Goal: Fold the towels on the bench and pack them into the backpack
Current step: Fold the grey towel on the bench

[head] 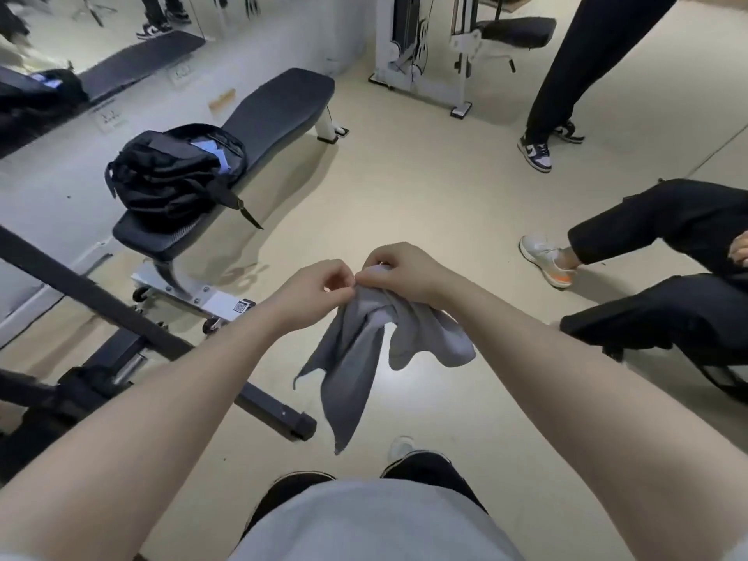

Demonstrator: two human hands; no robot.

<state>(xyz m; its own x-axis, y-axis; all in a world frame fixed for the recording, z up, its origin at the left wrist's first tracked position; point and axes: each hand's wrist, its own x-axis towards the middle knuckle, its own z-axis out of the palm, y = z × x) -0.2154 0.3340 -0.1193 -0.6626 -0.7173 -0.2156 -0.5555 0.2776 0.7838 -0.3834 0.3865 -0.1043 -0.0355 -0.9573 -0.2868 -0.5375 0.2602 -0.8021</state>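
A grey towel [356,358] hangs crumpled in the air in front of me, over the floor. My right hand [404,271] is bunched around its top. My left hand [319,287] pinches the top edge just beside it, the two hands almost touching. A black backpack [174,176] lies on the near end of the black padded bench [279,111] at the left, its main compartment unzipped with something pale blue showing inside. The bench is well away from my hands, up and to the left.
A black metal equipment frame [121,317] crosses the lower left. One person stands at the upper right [574,74], and another sits at the right with legs stretched out [647,236]. A white weight machine [425,46] stands at the back. Mirrors line the left wall.
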